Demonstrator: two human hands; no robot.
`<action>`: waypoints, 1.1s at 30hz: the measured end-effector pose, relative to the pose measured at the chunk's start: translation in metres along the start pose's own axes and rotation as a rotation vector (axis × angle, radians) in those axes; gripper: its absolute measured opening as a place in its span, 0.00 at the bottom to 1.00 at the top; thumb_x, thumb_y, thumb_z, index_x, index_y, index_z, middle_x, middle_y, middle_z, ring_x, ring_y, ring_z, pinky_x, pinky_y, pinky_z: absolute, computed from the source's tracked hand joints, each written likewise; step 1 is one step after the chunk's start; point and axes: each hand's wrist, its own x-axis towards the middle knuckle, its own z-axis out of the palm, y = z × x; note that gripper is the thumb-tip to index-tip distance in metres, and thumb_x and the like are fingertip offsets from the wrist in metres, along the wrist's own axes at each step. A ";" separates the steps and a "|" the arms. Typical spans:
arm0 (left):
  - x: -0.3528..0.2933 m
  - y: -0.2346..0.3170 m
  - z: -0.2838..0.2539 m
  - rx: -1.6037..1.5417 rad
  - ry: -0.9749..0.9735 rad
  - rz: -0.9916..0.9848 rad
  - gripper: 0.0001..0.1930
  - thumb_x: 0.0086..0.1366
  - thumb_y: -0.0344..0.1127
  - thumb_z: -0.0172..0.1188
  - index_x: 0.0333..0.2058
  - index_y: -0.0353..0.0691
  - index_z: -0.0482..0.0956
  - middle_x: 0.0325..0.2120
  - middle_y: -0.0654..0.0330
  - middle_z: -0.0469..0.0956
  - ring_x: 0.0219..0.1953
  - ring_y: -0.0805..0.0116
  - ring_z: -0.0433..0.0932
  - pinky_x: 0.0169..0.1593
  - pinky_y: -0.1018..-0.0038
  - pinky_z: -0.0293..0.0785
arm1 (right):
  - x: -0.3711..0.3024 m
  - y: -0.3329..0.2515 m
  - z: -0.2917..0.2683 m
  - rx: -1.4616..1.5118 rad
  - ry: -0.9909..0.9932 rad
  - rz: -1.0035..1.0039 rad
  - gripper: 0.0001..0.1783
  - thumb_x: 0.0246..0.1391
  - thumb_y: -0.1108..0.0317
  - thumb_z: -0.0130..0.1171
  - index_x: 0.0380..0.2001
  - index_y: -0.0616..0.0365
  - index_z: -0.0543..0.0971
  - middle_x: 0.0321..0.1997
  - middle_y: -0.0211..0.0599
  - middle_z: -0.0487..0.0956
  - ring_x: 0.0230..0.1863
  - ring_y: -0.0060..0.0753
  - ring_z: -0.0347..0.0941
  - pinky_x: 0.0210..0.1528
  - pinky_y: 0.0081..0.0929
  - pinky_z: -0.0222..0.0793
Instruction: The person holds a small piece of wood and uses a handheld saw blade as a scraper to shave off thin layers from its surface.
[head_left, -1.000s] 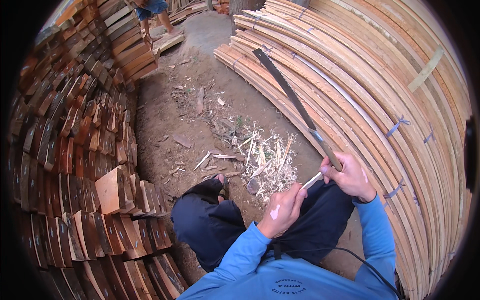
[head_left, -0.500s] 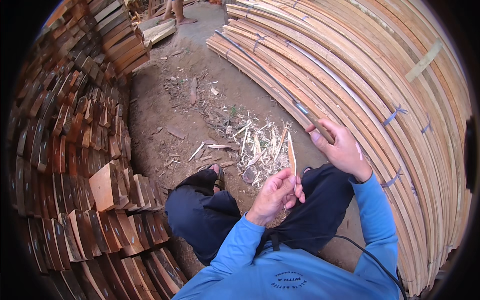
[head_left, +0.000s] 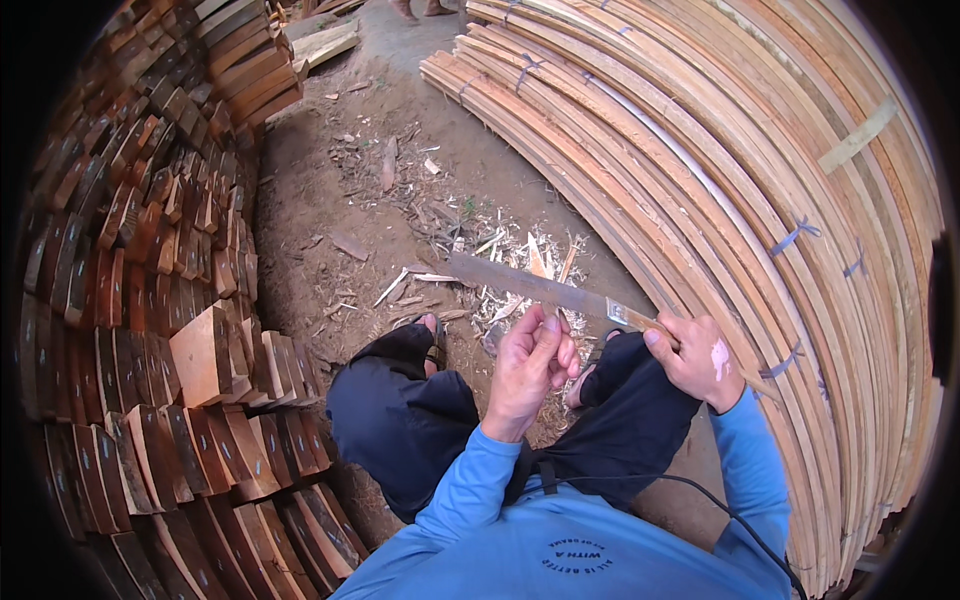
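Note:
My right hand is closed round the wooden handle of a long-bladed knife. Its flat, dull grey blade reaches leftward, just above my left fingers. My left hand is closed in a pinch, palm up, on a thin pointed sliver of wood. The blade crosses in front of the sliver and hides its middle; its pale tip shows beyond the blade's upper edge. Whether blade and wood touch, I cannot tell. Below lie wood shavings, between my feet and partly behind the blade.
Stacked short timber blocks rise close on my left. Long bundled wooden strips, tied with bands, curve along my right. A dark cable crosses my lap. Bark and wood chips litter the dirt ground. Another person's feet show at the far edge.
The knife has swung from pointing up and away to lying leftward across the sliver, its broad face now showing. My left hand has risen slightly and moved left with the sliver.

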 end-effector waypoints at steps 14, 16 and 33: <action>-0.009 0.003 0.007 0.230 -0.036 0.050 0.11 0.77 0.37 0.53 0.37 0.34 0.73 0.17 0.66 0.69 0.18 0.77 0.73 0.21 0.81 0.64 | 0.043 0.049 0.004 -0.044 0.174 0.136 0.33 0.71 0.46 0.47 0.19 0.65 0.72 0.17 0.59 0.67 0.21 0.62 0.66 0.29 0.49 0.61; -0.005 0.002 0.001 0.266 0.022 0.120 0.11 0.77 0.37 0.54 0.38 0.34 0.73 0.18 0.66 0.70 0.18 0.76 0.74 0.21 0.81 0.65 | 0.037 0.046 0.004 0.003 0.113 0.084 0.33 0.70 0.46 0.48 0.19 0.64 0.72 0.17 0.58 0.67 0.20 0.62 0.66 0.28 0.49 0.61; -0.017 0.006 0.018 0.232 -0.094 -0.009 0.11 0.78 0.35 0.51 0.38 0.33 0.74 0.17 0.67 0.67 0.16 0.77 0.68 0.21 0.79 0.65 | 0.046 0.071 0.024 -0.048 0.153 0.140 0.35 0.71 0.43 0.47 0.20 0.65 0.74 0.17 0.61 0.68 0.22 0.66 0.67 0.29 0.53 0.60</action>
